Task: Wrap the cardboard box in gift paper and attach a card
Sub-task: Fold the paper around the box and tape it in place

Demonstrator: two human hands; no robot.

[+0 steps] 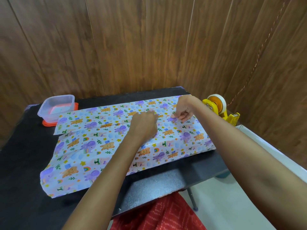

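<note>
Gift paper (93, 146) printed with purple elephants, bears and rainbows lies over the box on the black table (25, 163); the box itself is hidden, its shape showing as a raised block at the right. The two paper edges meet in a seam along the top. My left hand (143, 124) rests on that seam with its fingers curled down onto the paper. My right hand (181, 112) is just to its right, thumb and fingers pinched at the seam, apparently on a small strip of clear tape. Loose paper spreads flat toward the near left.
A yellow tape dispenser (219, 108) with a white roll stands at the table's right back edge. A clear plastic container (56, 106) with a card inside sits on an orange lid (49, 122) at the back left. Wooden wall panels close in behind.
</note>
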